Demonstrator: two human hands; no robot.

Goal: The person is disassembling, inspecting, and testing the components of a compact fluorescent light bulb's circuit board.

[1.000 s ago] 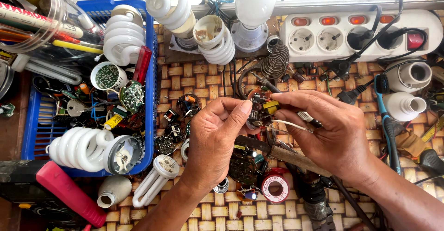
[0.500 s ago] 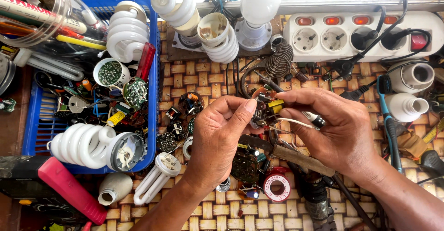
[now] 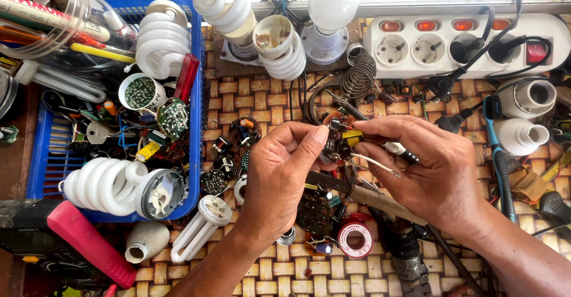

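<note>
Head view: my left hand (image 3: 279, 175) pinched the board (image 3: 334, 137); my right hand (image 3: 428, 172) gripped a tool (image 3: 397, 150) at it, work unfinished.

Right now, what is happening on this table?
A person works over a woven mat. The left hand pinches a small circuit board between thumb and fingers. The right hand holds a thin tool at it. Spiral lamps and parts fill a blue basket; a power strip lies behind.
</note>
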